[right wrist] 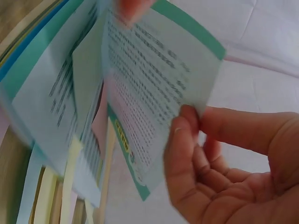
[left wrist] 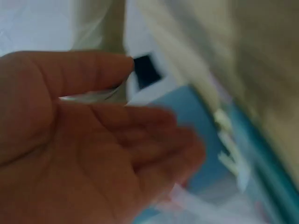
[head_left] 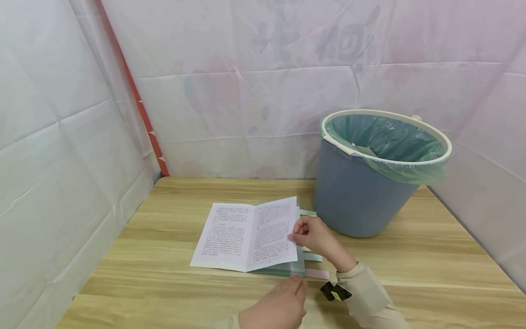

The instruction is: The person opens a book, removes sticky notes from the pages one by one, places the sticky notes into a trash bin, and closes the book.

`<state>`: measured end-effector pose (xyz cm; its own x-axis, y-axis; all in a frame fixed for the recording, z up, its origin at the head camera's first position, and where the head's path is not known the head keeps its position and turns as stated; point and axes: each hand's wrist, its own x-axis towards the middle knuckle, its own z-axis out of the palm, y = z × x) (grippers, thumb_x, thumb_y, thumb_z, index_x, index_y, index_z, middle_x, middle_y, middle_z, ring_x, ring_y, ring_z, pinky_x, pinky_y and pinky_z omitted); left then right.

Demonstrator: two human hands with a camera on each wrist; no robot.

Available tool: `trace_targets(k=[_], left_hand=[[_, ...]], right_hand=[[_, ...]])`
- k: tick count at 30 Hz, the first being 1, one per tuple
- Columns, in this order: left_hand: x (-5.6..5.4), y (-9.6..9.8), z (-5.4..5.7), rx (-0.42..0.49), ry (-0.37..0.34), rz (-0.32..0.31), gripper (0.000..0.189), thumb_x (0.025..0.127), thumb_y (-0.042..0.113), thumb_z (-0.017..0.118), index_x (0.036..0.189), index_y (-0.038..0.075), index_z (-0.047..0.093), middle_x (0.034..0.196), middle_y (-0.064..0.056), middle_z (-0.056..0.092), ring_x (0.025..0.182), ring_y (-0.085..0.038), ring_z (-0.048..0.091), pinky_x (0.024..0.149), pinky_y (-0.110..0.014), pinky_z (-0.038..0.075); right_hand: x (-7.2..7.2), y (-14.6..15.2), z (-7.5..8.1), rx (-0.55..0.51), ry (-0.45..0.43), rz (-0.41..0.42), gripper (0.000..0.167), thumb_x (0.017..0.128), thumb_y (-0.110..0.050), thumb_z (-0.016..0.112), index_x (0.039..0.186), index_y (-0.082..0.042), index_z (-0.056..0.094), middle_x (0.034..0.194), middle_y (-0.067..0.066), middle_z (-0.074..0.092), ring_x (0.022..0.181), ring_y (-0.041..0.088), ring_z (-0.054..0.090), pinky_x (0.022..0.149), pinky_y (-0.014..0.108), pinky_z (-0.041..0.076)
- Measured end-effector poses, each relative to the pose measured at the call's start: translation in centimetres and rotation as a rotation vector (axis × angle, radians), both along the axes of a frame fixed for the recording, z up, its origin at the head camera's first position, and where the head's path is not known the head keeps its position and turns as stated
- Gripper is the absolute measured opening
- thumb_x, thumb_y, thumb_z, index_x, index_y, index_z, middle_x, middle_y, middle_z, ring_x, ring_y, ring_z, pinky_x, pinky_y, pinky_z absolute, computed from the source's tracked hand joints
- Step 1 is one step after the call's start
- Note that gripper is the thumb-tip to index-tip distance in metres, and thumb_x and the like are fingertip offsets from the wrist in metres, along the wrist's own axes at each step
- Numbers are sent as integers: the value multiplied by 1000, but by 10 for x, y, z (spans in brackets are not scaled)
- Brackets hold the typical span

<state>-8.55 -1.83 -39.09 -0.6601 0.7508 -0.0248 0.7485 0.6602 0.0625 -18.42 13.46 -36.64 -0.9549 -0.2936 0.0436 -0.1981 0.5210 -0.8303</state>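
An open booklet [head_left: 226, 235] with printed text lies on the table, its right-hand page [right wrist: 149, 84] lifted and bent up. My right hand [head_left: 314, 237] pinches the outer edge of that page between thumb and fingertips. Colored paper tabs, among them a pink tab [head_left: 317, 274] and a light-blue tab [head_left: 312, 257], stick out from the booklet's right side. Close to its lower right corner is my left hand [head_left: 275, 304], with thumb and fingers apart in the left wrist view and the palm bare. A blurred fingertip [right wrist: 133, 9] overlaps the page's top in the right wrist view.
A blue-grey bin [head_left: 355, 192] with a green plastic liner [head_left: 390, 137] stands at the back right of the wooden table [head_left: 156, 233]. White sheeting [head_left: 246, 100] hangs behind and at both sides. A black wrist device [head_left: 336, 291] sits by the right sleeve.
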Motion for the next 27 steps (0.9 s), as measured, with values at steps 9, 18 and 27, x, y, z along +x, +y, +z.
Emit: trace_targets(k=[9, 18, 27], left_hand=[[-11, 0, -10, -35, 98, 448, 78, 78, 18, 77, 141, -6, 38, 148, -26, 35, 139, -38, 31, 109, -46, 32], [-20, -15, -5, -58, 154, 513, 62, 89, 33, 67, 130, -9, 51, 137, -28, 48, 132, -41, 40, 107, -46, 35], [-30, -26, -2, -114, 119, 531, 55, 88, 30, 67, 124, -10, 56, 125, -25, 59, 121, -39, 53, 102, -44, 41]], right_hand=[[10, -4, 15, -55, 121, 70, 12, 91, -13, 66, 92, -2, 60, 86, 7, 67, 76, 17, 64, 69, 28, 52], [22, -14, 3, 504, -67, 161, 21, 85, -9, 72, 94, 6, 62, 94, 15, 65, 87, 31, 63, 79, 47, 50], [23, -15, 0, 534, -155, 221, 13, 85, -9, 72, 82, 2, 64, 71, 7, 61, 61, 17, 52, 63, 38, 47]])
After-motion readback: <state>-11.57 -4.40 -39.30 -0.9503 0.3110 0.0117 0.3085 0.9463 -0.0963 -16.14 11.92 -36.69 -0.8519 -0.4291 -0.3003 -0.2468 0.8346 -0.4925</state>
